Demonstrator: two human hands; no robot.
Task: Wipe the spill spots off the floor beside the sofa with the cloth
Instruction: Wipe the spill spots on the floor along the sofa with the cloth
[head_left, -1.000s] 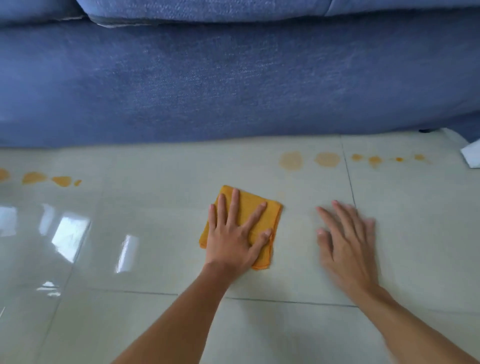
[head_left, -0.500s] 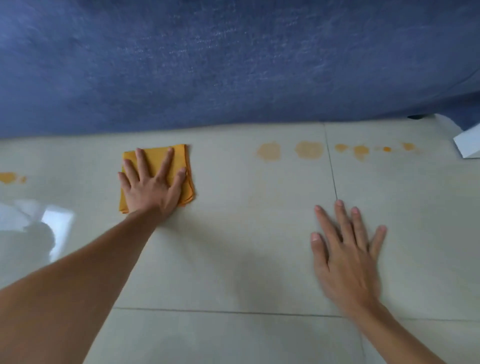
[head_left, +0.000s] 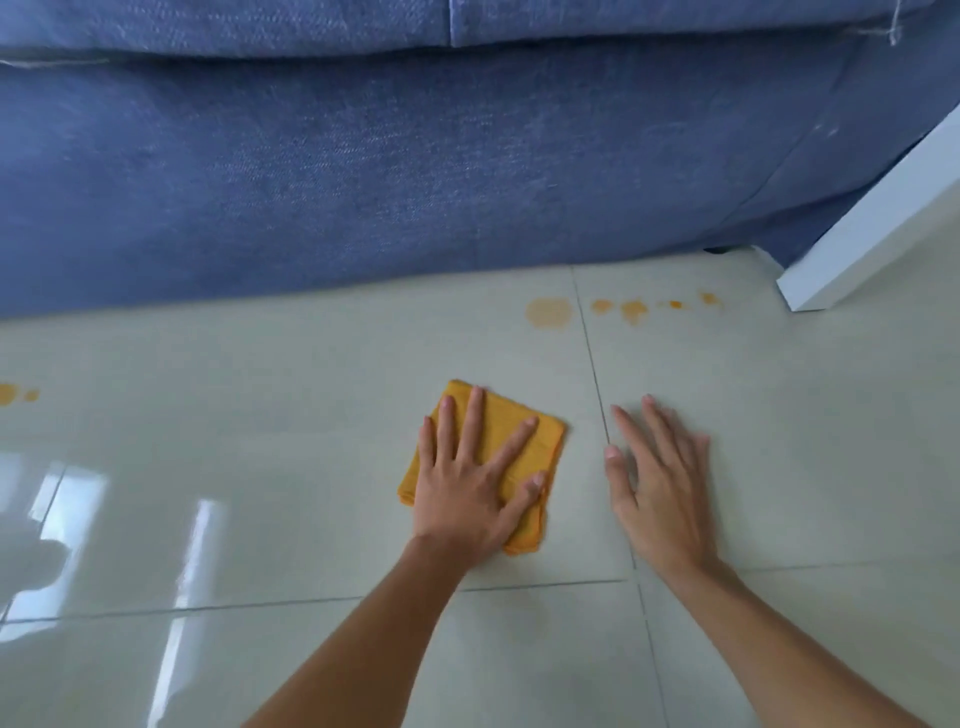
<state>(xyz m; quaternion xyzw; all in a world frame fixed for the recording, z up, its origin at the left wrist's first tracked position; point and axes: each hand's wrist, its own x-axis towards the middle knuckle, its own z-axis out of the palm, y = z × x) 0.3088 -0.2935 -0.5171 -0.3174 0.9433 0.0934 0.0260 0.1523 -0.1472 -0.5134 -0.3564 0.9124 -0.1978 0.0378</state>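
A folded orange cloth (head_left: 511, 434) lies flat on the pale floor tiles in the middle of the view. My left hand (head_left: 470, 486) presses down on it with fingers spread. My right hand (head_left: 657, 486) rests flat on the bare tile just right of the cloth, across a grout line, holding nothing. A pale round spill spot (head_left: 548, 313) sits farther back near the sofa, with a row of small orange spots (head_left: 634, 310) to its right. Two more orange spots (head_left: 9, 393) lie at the far left edge.
The blue sofa (head_left: 415, 171) runs across the whole back of the view, its base meeting the floor. A white slanted board (head_left: 878, 218) stands at the right, close to the small spots. The glossy tiles (head_left: 260, 467) show window glare at the left.
My left hand has slid the cloth from the left near the sofa back to the middle, next to my right hand. Only one pale round spot shows now where two were.
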